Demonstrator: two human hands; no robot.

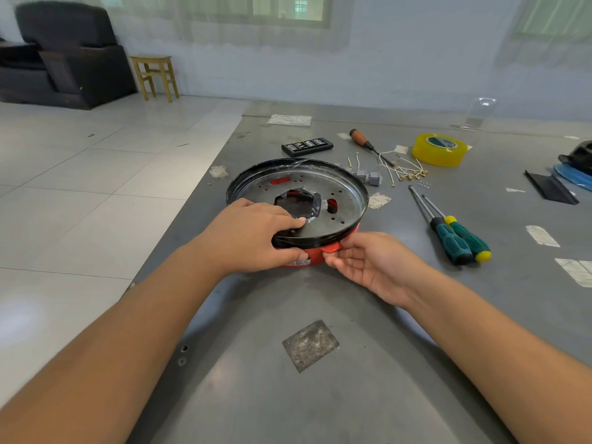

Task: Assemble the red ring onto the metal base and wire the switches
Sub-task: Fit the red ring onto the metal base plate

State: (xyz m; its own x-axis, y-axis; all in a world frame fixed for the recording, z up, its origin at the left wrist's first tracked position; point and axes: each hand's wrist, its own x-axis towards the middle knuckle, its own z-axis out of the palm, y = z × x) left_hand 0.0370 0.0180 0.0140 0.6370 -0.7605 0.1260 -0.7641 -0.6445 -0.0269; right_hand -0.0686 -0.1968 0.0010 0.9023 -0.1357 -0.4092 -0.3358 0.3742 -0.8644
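Note:
A round metal base with a black rim and a dark centre hole lies on the grey table, tilted up at its far side. Beneath its near edge shows the red ring. My left hand grips the near rim of the base, fingers on top and thumb against the red ring. My right hand pinches a red tab of the ring at the near right. Two small grey switches and several white wires with brass terminals lie just behind the base.
Two green-handled screwdrivers lie to the right. Behind are a wooden-handled screwdriver, a black bit case, a yellow tape roll and small screws. The table's left edge drops to a tiled floor.

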